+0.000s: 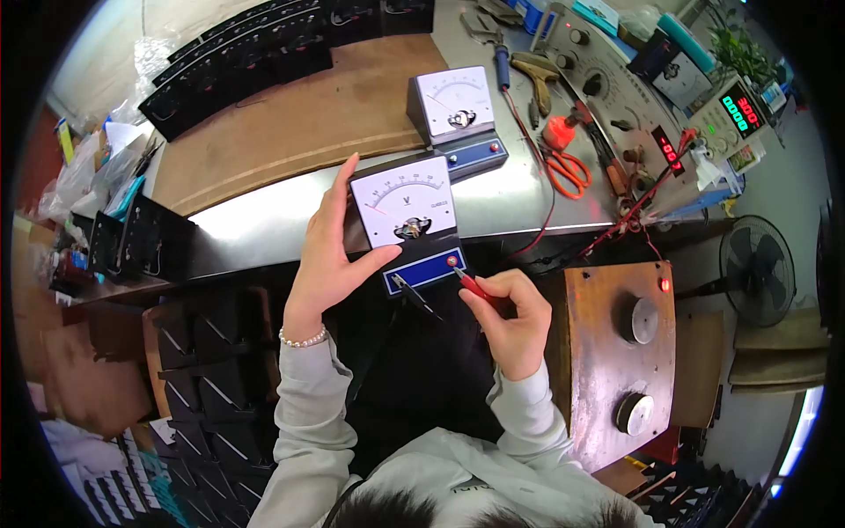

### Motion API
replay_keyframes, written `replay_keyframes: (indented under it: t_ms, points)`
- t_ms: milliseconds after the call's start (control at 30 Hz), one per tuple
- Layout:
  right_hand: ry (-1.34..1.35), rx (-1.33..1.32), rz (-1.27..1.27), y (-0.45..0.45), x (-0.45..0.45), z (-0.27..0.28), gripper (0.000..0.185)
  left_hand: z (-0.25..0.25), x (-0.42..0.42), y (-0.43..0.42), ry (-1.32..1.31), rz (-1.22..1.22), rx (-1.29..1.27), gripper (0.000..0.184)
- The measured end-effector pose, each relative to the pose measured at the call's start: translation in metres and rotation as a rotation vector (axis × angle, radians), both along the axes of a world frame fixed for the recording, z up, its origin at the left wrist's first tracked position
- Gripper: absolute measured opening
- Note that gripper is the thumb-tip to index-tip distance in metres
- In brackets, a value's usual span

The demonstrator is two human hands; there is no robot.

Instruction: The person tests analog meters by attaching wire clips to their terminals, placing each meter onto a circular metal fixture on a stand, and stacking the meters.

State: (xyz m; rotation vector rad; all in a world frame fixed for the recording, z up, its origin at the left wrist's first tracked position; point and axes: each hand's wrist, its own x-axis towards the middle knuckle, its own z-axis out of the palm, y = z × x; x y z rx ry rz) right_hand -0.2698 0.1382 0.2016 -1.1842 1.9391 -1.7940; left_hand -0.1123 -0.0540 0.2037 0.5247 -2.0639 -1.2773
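My left hand (339,251) grips an analog voltmeter (400,189) by its left side, fingers behind the case and thumb on its front lower edge. The meter has a white dial marked V and a blue terminal panel. A black alligator clip (412,292) hangs from the panel's left terminal. In my right hand (515,321), a red alligator clip (469,282) is pinched, its tip at or very near the red terminal on the right. Just behind stands a second analog meter (456,101) on the bench.
Pliers, orange-handled scissors (568,174) and red wires lie at the right of the metal bench (264,216). A power supply (731,114) with lit digits is beyond. Black housings (220,352) are stacked lower left. A wooden-topped box with knobs (616,352) stands at right, near a fan (757,268).
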Motion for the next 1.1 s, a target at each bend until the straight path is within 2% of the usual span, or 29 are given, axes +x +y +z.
replay_keyframes:
  t_ms: [33,133,200,267,400,533,600,667,700,733,833,867,933,1000,1100]
  points:
    - [0.199,0.003,0.007,-0.003,-0.005,0.003,0.018,0.000,0.000,0.000,0.010,-0.001,0.014,0.107]
    - [0.326,0.048,0.021,-0.011,-0.011,0.001,0.019,-0.001,0.000,-0.001,0.019,-0.011,0.050,0.107]
    - [0.305,0.055,0.022,-0.015,-0.007,-0.004,0.018,0.001,0.001,-0.002,0.013,-0.007,0.000,0.107]
    - [0.055,0.082,-0.025,-0.015,-0.001,-0.007,0.018,0.001,0.001,-0.001,0.007,0.001,0.003,0.107]
    - [0.013,0.069,-0.036,-0.011,0.002,-0.009,0.019,0.000,0.001,0.000,0.001,0.015,-0.012,0.107]
    - [0.089,0.037,0.002,-0.006,-0.003,-0.006,0.025,-0.001,0.003,0.000,-0.014,0.026,-0.016,0.108]
    - [0.114,-0.009,0.024,-0.010,-0.004,-0.004,0.027,0.000,0.002,0.000,0.022,-0.025,0.057,0.110]
    - [0.140,-0.063,0.046,-0.018,-0.007,-0.001,0.034,-0.001,0.001,0.001,0.062,-0.037,0.151,0.111]
    - [0.184,-0.058,0.056,-0.023,-0.007,0.004,0.045,-0.003,-0.002,0.002,0.117,0.011,0.127,0.107]
    - [0.295,-0.014,0.101,-0.026,-0.009,0.004,0.074,-0.004,-0.005,0.003,0.168,0.049,0.106,0.105]
    - [0.489,0.112,0.131,-0.029,0.006,0.000,0.126,0.001,-0.004,0.030,0.015,0.202,-0.070,0.097]
    - [0.451,0.132,0.076,-0.027,0.013,-0.004,0.125,0.010,-0.009,0.048,-0.029,0.249,-0.163,0.094]
    - [0.433,0.129,-0.030,-0.012,0.013,-0.015,0.125,0.013,-0.017,0.078,-0.165,0.304,-0.670,0.098]
    - [0.256,0.081,-0.088,0.027,0.009,-0.035,0.125,0.004,-0.024,0.114,-0.114,0.164,-0.578,0.096]
    - [0.410,0.215,-0.478,0.112,-0.014,-0.053,0.124,-0.002,-0.030,0.145,-0.112,-0.199,-0.397,0.091]
